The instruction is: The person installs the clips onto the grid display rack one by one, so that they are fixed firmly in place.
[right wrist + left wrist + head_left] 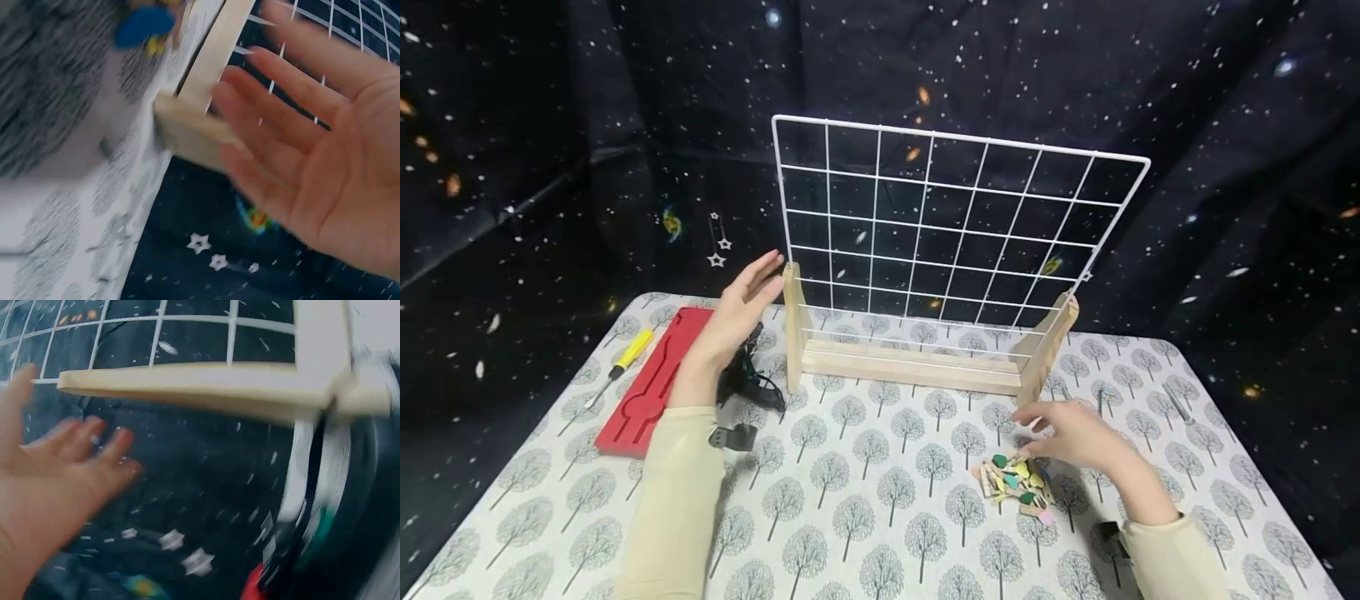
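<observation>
Left hand (733, 315) and right hand (1072, 433) are hovering empty, loosely spread, near the pale wooden two-post stand (910, 372). Steadying it evenly is looking wise.

Head view: up high at the near side of the table with white tree-print cloth (865, 467); faces forward and down; farthest off; takes in both hands, whole white wire grid (962, 229), dark starry backdrop (625, 100).
Left-wrist view: close in behind left hand (739, 308); faces backdrop; rolled sideways, pale wooden stand's (910, 367) left upright lying across the top; blurred.
Right-wrist view: close on right hand (1067, 433), palm showing; faces stand's right end and backdrop; tilted, cloth filling left side.
Head + left wrist: share left upright, grid part.
Head + right wrist: share stand's right end, cloth.
Both wrists: share grid, backdrop.
</observation>
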`<state>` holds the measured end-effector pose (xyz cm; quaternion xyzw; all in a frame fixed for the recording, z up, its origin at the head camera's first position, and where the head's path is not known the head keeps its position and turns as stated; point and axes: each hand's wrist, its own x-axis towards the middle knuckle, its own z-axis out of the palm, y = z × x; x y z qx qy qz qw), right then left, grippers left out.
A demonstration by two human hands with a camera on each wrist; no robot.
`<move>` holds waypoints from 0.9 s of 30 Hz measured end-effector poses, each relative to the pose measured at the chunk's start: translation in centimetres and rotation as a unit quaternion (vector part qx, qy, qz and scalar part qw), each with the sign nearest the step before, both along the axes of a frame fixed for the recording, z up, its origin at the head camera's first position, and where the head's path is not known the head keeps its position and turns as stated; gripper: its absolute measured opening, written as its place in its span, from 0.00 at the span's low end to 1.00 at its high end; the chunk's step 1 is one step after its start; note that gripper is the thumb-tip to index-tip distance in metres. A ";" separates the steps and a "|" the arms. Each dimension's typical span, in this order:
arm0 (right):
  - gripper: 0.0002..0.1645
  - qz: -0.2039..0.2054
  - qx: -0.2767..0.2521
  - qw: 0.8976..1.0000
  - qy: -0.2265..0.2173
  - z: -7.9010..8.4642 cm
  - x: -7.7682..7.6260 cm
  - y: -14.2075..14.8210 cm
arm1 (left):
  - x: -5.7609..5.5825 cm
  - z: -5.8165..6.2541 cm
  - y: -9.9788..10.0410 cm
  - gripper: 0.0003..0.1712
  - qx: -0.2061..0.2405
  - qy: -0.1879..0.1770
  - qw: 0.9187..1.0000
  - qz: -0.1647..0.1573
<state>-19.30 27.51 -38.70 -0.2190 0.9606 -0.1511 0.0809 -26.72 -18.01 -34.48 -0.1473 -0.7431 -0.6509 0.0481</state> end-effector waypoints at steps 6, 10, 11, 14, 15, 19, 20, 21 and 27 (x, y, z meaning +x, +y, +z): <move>0.22 0.105 -0.025 0.990 -0.090 -1.0 -1.1 -1.4 | -0.4 -0.4 1.8 0.28 0.159 0.016 0.985 -0.067; 0.20 0.126 -0.036 0.985 -0.113 -1.3 -1.1 -2.0 | -0.3 -0.7 2.2 0.28 0.129 0.018 0.991 -0.008; 0.20 0.121 -0.031 0.986 -0.108 -1.2 -0.8 -2.2 | -0.2 -0.7 2.2 0.27 0.122 0.017 0.992 0.006; 0.18 0.107 -0.007 0.991 -0.082 -1.0 -0.3 -2.7 | -0.4 -1.0 2.3 0.26 0.119 0.021 0.992 0.025; 0.17 0.103 0.001 0.992 -0.076 -1.0 -0.2 -2.8 | -0.6 -1.1 2.3 0.26 0.122 0.024 0.992 0.028; 0.14 0.104 0.013 0.992 -0.070 -1.1 -0.3 -3.5 | -1.3 -1.8 2.2 0.26 0.125 0.037 0.991 0.032; 0.14 0.103 0.015 0.992 -0.069 -1.1 -0.3 -3.6 | -1.4 -1.9 2.1 0.26 0.122 0.041 0.991 0.034; 0.14 0.102 0.016 0.992 -0.070 -1.0 -0.4 -3.7 | -1.4 -2.0 2.1 0.25 0.119 0.044 0.991 0.035; 0.14 0.120 0.008 0.990 -0.072 -1.5 -0.6 -3.7 | -1.0 -1.8 2.4 0.25 0.033 0.068 0.995 0.070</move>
